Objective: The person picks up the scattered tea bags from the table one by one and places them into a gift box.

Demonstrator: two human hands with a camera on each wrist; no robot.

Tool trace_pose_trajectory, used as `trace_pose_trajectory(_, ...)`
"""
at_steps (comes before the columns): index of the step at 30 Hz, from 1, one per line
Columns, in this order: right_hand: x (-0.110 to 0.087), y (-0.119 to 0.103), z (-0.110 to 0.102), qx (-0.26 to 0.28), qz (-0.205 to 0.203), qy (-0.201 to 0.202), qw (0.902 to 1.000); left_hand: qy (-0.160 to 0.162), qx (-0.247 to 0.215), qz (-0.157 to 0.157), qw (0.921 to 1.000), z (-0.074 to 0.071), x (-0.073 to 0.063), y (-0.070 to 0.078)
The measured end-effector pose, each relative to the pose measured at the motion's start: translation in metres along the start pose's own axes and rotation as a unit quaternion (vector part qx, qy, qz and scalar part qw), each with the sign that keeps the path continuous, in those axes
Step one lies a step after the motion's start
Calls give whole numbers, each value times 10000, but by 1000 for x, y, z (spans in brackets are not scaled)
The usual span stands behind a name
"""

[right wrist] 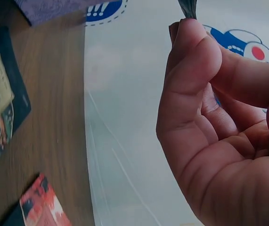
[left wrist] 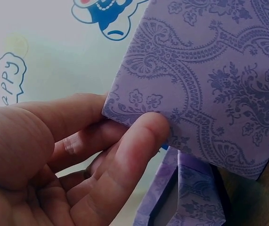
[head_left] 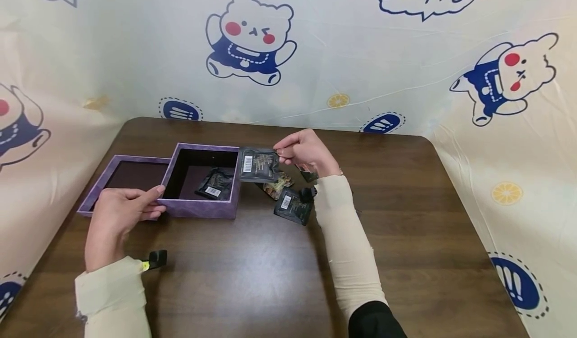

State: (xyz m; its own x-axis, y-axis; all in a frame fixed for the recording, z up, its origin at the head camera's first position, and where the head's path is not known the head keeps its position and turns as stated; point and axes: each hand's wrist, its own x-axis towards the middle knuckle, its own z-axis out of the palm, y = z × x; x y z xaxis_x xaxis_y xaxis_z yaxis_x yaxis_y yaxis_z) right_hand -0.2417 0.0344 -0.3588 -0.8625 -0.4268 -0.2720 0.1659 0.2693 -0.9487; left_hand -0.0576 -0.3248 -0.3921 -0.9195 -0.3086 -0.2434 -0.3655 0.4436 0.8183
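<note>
A purple patterned box [head_left: 198, 209] stands lidless on the table, its dark inside showing a black sachet [head_left: 216, 184]. My left hand [head_left: 121, 208] grips the box's near left corner between thumb and fingers. In the left wrist view the thumb and fingers hold the corner of the patterned box wall [left wrist: 195, 84]. My right hand [head_left: 308, 150] pinches the right edge of another black sachet [head_left: 259, 165] with a white barcode label, held up by the box's right wall. In the right wrist view only a sliver of that sachet [right wrist: 188, 8] shows above the fingertips.
The purple box lid [head_left: 100, 184] lies left of the box, partly hidden behind it. Right of the box lie a black sachet [head_left: 293, 207], a colourful sachet [head_left: 278, 185] and another sachet [head_left: 308, 173] partly under the right wrist. A printed cloth [head_left: 351, 52] hangs behind the table.
</note>
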Motion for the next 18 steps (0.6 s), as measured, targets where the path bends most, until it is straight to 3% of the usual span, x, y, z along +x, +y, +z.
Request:
trace_pose_trajectory(5, 7, -11, 17, 107, -76, -195, 9997, 19, -117, 3, 9999, 1, 1, -1)
trace_pose_trajectory(18, 26, -36, 84, -598, -225, -385, 9972, 15, -158, -17, 9999, -1, 0, -2)
